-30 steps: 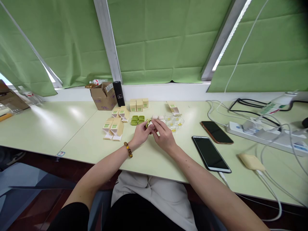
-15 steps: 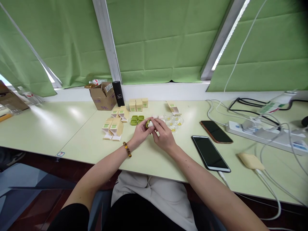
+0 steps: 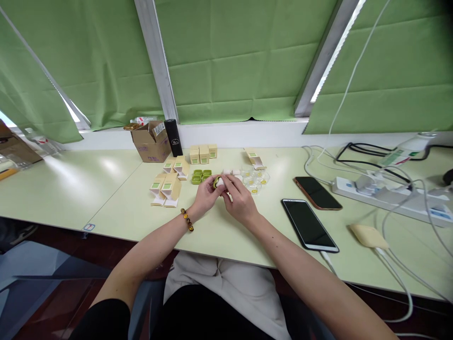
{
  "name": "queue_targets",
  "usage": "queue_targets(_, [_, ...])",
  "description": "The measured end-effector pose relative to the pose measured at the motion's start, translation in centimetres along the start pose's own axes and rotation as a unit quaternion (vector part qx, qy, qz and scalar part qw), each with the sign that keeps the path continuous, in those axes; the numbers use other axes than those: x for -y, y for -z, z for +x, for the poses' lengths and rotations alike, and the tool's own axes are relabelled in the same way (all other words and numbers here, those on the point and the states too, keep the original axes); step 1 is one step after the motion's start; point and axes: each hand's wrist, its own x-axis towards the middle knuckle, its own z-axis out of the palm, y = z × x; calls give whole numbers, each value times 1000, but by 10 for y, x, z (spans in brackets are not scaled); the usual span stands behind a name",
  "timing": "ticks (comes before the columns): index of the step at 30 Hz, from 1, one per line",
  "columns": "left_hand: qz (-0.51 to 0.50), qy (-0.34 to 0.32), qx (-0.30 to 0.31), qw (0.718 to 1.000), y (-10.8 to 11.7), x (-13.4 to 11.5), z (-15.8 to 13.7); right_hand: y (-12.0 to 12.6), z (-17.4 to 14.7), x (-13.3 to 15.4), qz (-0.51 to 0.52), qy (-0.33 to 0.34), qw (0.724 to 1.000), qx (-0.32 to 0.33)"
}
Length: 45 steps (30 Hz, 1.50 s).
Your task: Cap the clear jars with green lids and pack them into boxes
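My left hand [image 3: 205,194] is closed around a small green cup [image 3: 215,181] over the middle of the table. A rounded white piece [image 3: 220,182] sits at the cup's opening, and what it is cannot be made out. My right hand [image 3: 241,199] meets the left one, its fingertips pinched on the white piece. Just behind the left hand is a group of similar green cups [image 3: 201,175]. Several clear containers with yellow marks [image 3: 255,181] stand beyond the right fingers, along with small white pieces [image 3: 230,172] partly hidden by the hand.
Small cream boxes [image 3: 203,154] stand at the back, with open cream cartons [image 3: 171,185] on the left and another carton [image 3: 255,158] behind. A cardboard box [image 3: 150,145] and black cylinder [image 3: 173,137] are near the wall. Two phones [image 3: 309,225], a power strip [image 3: 389,198] and cables lie right.
Both hands stay together with only slight finger movement. The white piece and green cup have shifted a little to the left and turned slightly.
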Motion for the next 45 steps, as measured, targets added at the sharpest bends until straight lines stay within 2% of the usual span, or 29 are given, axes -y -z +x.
queue_targets(4, [-8, 9, 4, 1000, 0, -1, 1, 2, 2, 3, -6, 5, 1000, 3])
queue_targets(7, [-37, 30, 21, 999, -1, -4, 0, 5, 4, 7, 18, -15, 1000, 6])
queue_targets(13, [-172, 90, 54, 980, 0, -12, -5, 9, 7, 11, 63, -58, 996, 9])
queue_targets(17, [-233, 108, 40, 966, 0, -13, -4, 8, 7, 10, 48, -64, 997, -3])
queue_targets(28, [-277, 124, 22, 953, -3, -9, -3, 6, 6, 6, 15, -29, 999, 5])
queue_targets(37, [-268, 126, 11, 955, -3, -9, -3, 7, 6, 9, 53, -52, 997, -1])
queue_targets(40, [-252, 129, 23, 959, -1, -10, -3, 7, 7, 8, 81, -86, 993, -4])
queue_targets(45, [-251, 120, 25, 960, 1, -13, -1, 4, 7, 6, 138, -188, 972, -9])
